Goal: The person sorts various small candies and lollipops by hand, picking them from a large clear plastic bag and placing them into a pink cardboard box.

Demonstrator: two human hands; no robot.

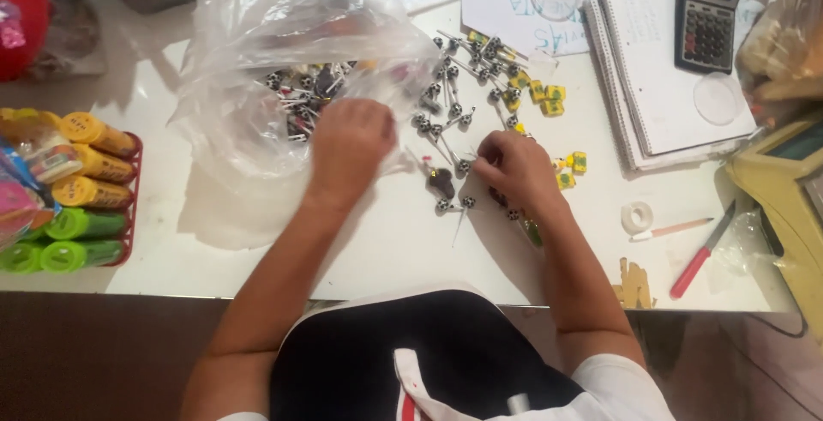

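Hands (429,159) on white table (403,249), clear plastic bag (257,61), spiral notebook (660,69)

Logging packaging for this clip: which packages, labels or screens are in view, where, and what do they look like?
Clear plastic bag: upper left, crumpled, under the left hand.
Tubes: left edge, yellow and green, in a red basket.
Calculator: upper right, dark, grey screen.
Handwritten sheet: top centre, white, blue writing.

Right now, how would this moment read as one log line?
left hand: at clear plastic bag mouth | right hand: on ball-topped picks | surface: white table
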